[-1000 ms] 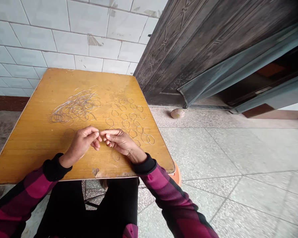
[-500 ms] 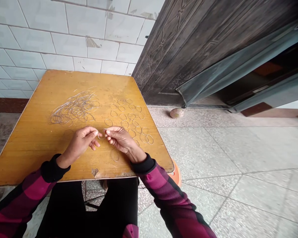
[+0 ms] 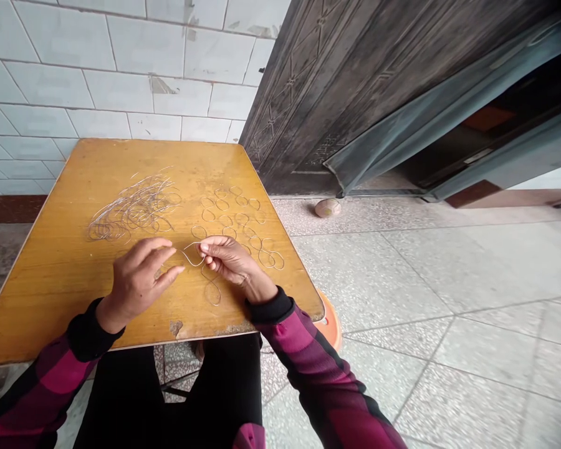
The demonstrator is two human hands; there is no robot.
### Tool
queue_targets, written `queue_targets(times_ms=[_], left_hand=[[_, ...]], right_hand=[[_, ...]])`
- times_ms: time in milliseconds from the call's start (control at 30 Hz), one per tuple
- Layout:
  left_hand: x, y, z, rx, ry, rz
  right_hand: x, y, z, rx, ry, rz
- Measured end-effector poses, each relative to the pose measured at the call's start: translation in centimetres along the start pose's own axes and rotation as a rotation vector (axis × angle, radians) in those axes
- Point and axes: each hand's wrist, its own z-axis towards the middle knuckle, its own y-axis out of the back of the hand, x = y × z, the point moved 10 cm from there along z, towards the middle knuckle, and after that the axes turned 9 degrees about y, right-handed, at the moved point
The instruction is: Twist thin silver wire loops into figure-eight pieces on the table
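A thin, curved piece of wire (image 3: 192,262) is pinched between the thumb and fingers of my right hand (image 3: 229,259); its bowed part sticks out to the left. My left hand (image 3: 143,274) has its fingers apart just left of the wire's end, and I see nothing held in it. Beyond my left hand lies a tangled pile of loose wires (image 3: 135,206). Several wire rings (image 3: 271,259) are spread over the right side of the table, and one more wire ring (image 3: 212,292) lies near my right wrist.
The wooden table (image 3: 42,312) has a chipped front edge. A white tiled wall (image 3: 144,47) rises behind it. To the right are a dark carved door (image 3: 303,112), a grey curtain (image 3: 383,143), a round stone-like object (image 3: 327,208) on the floor and an orange stool (image 3: 331,318) partly under the table.
My left hand has let go of the wire, opened and drawn back a little to the left. My right hand keeps its pinch, and more of the wire's curve now shows.
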Motion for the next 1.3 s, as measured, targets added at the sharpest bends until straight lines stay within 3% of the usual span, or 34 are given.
queue_targets(times_ms=[167, 367, 700, 1033, 1167, 1300], left_hand=[[1.6, -1.8, 0.4, 0.148, 0.113, -0.135], [2.8, -3.2, 0.3, 0.264, 0.25, -0.321], [4.3, -5.6, -0.6, 0.451, 0.439, -0.559], [4.3, -6.4, -0.8, 0.525, 0.554, -0.567], [4.6, -6.5, -0.9, 0.513, 0.583, -0.571], [4.7, -6.5, -0.9, 0.488, 0.588, -0.57]], right_hand=[[0.0, -0.1, 0.0, 0.011, 0.03, -0.081], [1.0, -0.5, -0.1, 0.054, 0.223, -0.3], [3.4, -3.1, -1.4, 0.286, 0.511, -0.687], [4.8, -5.3, -3.3, 0.422, 0.79, -1.099], [4.5, -5.7, -3.6, 0.466, 0.789, -1.165], [4.5, -5.3, -3.4, 0.412, 0.784, -1.2]])
